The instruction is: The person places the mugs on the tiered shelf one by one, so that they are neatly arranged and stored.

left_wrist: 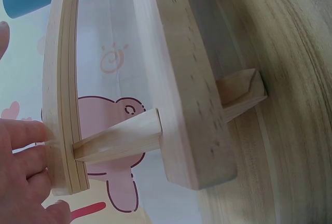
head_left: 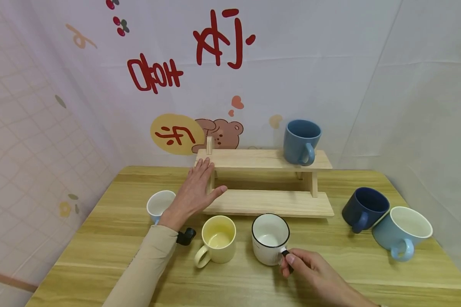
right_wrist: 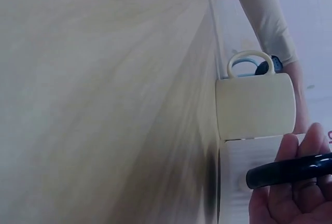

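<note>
With thumb and fingers my right hand (head_left: 311, 268) pinches the black handle (right_wrist: 290, 170) of a white enamel mug (head_left: 269, 245) with a black rim, near the front of the wooden shelf. My left hand (head_left: 194, 189) touches the left end of the two-tier shelf (head_left: 249, 158), fingers straight in the head view. In the left wrist view its fingertips meet the upper board (left_wrist: 61, 105). Between my hands stands a yellow mug (head_left: 220, 238), its handle turned to the front left. On the right of the upper board sits a blue mug (head_left: 297, 143).
A white cup with a blue handle (head_left: 159, 204) stands left, partly hidden by my left hand. At the right are a navy mug (head_left: 363, 209) and a light blue mug (head_left: 401, 232). A printed cloth (head_left: 311, 55) hangs behind the wooden table (head_left: 111, 226).
</note>
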Tool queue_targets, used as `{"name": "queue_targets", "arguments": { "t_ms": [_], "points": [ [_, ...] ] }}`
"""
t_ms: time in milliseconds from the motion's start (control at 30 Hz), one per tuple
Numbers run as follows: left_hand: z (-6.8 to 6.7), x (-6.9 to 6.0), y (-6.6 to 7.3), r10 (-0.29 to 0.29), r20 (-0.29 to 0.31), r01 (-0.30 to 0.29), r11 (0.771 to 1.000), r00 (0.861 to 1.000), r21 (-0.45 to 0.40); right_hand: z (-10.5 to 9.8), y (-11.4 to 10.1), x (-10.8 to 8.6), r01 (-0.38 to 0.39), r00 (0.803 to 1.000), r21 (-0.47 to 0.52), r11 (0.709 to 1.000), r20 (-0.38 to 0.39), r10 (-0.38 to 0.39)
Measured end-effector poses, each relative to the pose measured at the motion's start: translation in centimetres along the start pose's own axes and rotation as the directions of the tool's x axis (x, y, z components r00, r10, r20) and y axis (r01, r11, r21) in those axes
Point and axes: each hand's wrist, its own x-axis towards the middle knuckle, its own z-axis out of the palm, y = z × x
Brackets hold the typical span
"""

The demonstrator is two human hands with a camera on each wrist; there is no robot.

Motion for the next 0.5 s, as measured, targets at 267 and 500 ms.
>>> {"name": "queue_targets", "arguments": {
  "t_ms": [267, 500],
  "points": [
    [0.1, -0.2, -0.1, 0.01, -0.009, -0.01, 1.0, 1.0, -0.013, -0.4, -1.2, 0.2, 0.076, 0.997, 0.021, 0.997, -0.026, -0.076],
    [0.1, -0.3, -0.1, 0.009, -0.011, -0.009, 1.0, 1.0, -0.015, -0.7, -2.5, 0.5, 0.05, 0.997, -0.013, 0.999, -0.054, -0.05]
  ]
}}
